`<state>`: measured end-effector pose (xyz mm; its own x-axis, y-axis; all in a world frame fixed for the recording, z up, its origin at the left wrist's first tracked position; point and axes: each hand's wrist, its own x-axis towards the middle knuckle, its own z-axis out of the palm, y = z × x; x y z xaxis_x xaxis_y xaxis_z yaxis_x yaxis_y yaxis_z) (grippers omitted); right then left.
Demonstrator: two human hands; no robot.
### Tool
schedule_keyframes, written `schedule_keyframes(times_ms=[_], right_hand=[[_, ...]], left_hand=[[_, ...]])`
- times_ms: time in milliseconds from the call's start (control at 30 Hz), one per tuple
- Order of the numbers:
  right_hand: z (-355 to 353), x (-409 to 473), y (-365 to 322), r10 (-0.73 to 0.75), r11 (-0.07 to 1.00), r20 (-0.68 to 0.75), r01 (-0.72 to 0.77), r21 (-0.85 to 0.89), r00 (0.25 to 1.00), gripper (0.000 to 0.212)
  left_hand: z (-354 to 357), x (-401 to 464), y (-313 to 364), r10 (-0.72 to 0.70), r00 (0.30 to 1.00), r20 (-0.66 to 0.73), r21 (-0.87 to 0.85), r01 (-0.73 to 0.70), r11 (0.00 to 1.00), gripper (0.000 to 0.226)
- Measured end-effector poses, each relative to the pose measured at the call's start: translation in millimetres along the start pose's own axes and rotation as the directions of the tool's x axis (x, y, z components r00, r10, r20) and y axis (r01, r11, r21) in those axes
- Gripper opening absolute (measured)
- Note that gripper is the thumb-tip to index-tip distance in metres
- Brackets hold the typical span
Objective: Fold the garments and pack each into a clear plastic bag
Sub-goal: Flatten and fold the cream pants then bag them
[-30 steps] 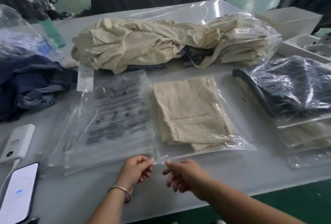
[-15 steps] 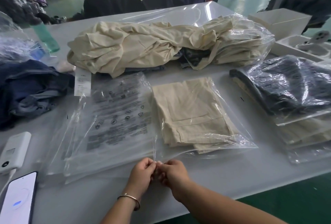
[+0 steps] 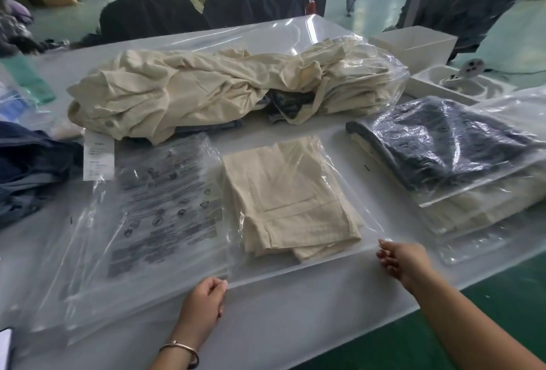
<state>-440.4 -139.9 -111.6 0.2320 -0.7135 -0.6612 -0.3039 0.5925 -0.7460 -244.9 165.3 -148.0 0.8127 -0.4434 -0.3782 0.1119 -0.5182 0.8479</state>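
A folded cream garment [image 3: 291, 196] lies inside a clear plastic bag [image 3: 331, 254] at the middle of the white table [image 3: 280, 319]. My left hand [image 3: 204, 301] pinches the bag's near left corner. My right hand [image 3: 403, 260] pinches the near right corner of the same edge. To the left lies a stack of empty clear bags [image 3: 153, 222] with black printed text. A heap of unfolded cream garments [image 3: 206, 94] sits behind.
Packed bags with a dark garment [image 3: 437, 145] on top are stacked at the right. Dark blue clothes [image 3: 29, 168] lie at the left edge. White boxes [image 3: 413, 44] stand at the back right. A phone corner [image 3: 6, 346] shows at the lower left.
My hands were together at the bag's near left corner. The right hand has slid right along the bag's near edge to its far corner; the left stays at the left corner.
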Motion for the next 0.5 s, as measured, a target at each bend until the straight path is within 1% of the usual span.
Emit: schedule_keyframes(times_ms=[67,133,267,367,433,500], right_hand=[[-13.3,5.6,-8.1,-0.009,0.999,-0.006,0.009,-0.032,1.0,0.023],[-17.2,6.7,-11.1,-0.014,0.996,0.03,0.017,-0.091,0.999,0.022],[-11.2,5.5,-17.4,-0.057,0.975,0.078,0.072,-0.211,0.995,0.011],[-3.6,7.9,-28.3,-0.124,0.961,0.081,0.14,-0.237,0.989,0.021],[6.6,10.6,-35.9,-0.173,0.926,0.131,0.207,-0.316,0.976,0.03],[19.0,13.8,-44.4,-0.201,0.877,0.17,0.255,-0.406,0.965,0.037]], left_hand=[[-0.1,1.5,4.5,-0.002,1.0,0.0,0.011,0.002,1.0,0.033],[-1.1,3.1,8.4,-0.01,1.0,-0.015,0.015,0.01,1.0,0.034],[-7.5,3.5,14.2,-0.044,0.998,-0.047,0.025,0.045,0.999,0.03],[-5.0,4.7,25.6,-0.011,0.99,-0.137,-0.009,0.01,1.0,0.018],[1.2,6.8,38.7,-0.003,0.979,-0.204,-0.058,-0.009,0.998,0.008],[9.0,11.7,53.9,-0.016,0.971,-0.237,-0.052,0.004,0.999,0.015]])
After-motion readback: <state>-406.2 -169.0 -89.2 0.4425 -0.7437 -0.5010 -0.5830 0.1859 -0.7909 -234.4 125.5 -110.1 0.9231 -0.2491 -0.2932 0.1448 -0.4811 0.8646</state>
